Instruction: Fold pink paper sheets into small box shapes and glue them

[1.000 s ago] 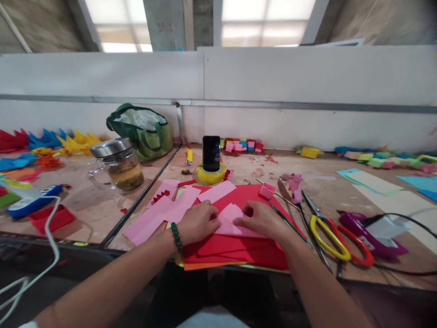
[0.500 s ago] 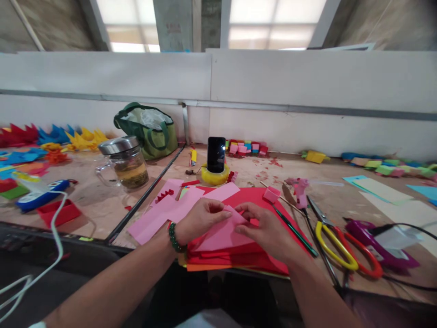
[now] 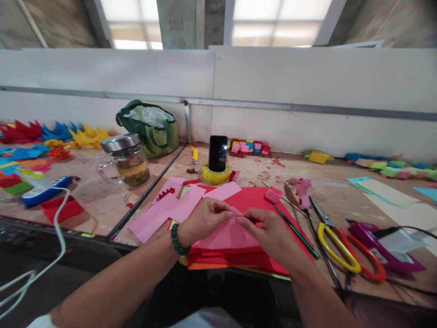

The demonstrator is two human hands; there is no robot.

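Pink paper (image 3: 225,238) sits pinched at its far edge by our left hand (image 3: 205,219) and right hand (image 3: 269,229); we should press gently, keeping edges even.

Two windows (image 3: 278,20) beyond the far edge of the desk (image 3: 287,169) glare nearly white; the desktop gets a moderate, soft light. Below its near edge all sinks into darkness. A small glint marks the phone (image 3: 217,154). Toward the left and right ends, shapes stretch and blur.
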